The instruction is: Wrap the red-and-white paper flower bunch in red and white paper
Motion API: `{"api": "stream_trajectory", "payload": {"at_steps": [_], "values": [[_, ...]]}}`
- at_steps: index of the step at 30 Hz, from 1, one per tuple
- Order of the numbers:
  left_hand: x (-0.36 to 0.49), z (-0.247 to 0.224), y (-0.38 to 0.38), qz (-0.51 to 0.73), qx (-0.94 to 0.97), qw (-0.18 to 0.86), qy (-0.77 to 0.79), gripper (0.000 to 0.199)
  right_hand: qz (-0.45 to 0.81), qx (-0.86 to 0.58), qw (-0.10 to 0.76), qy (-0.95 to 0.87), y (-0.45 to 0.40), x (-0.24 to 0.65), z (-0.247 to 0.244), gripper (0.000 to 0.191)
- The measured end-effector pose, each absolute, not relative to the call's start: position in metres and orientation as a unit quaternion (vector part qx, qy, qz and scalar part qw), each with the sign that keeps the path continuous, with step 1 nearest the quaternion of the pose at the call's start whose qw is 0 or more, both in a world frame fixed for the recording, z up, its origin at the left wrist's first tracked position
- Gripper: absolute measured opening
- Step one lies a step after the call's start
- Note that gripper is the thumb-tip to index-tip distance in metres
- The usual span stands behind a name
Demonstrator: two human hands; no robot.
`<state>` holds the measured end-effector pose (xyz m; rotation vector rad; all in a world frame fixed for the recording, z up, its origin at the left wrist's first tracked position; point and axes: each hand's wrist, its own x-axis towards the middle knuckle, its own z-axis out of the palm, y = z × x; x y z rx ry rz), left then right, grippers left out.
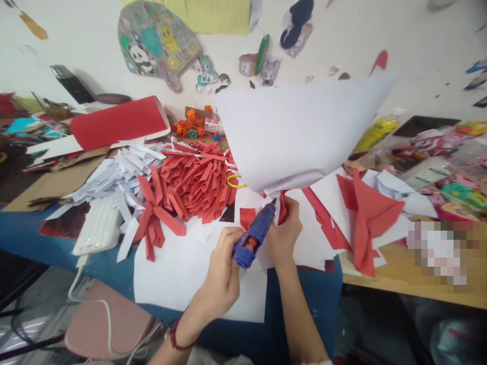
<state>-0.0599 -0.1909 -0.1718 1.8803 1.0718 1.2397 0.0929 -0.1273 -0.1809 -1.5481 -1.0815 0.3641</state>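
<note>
- Apparently gluing is the step in hand: the left hand wraps round a blue glue gun, its nozzle near the other hand.
- The right hand pinches red paper just beside that nozzle; whether they touch, I cannot tell.
- Next, I judge, the move calls for a steady nozzle and fingertips clear of it.
- Above both hands, a large white sheet rises, curved, hiding what lies behind; what supports it is unclear.
- Leftward, red pieces and white pieces crowd the space, near a power strip.
- Rightward lies a red fold.
</note>
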Motion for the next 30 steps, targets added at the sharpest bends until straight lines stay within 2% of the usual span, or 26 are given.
{"api": "stream_trajectory", "payload": {"at_steps": [30], "values": [[-0.0580, -0.1667, -0.1958, 0.477, 0.724, 0.273, 0.416, 0.025, 0.120, -0.674, 0.576, -0.447, -0.1284, 0.0920, -0.1810, 0.056]]}}
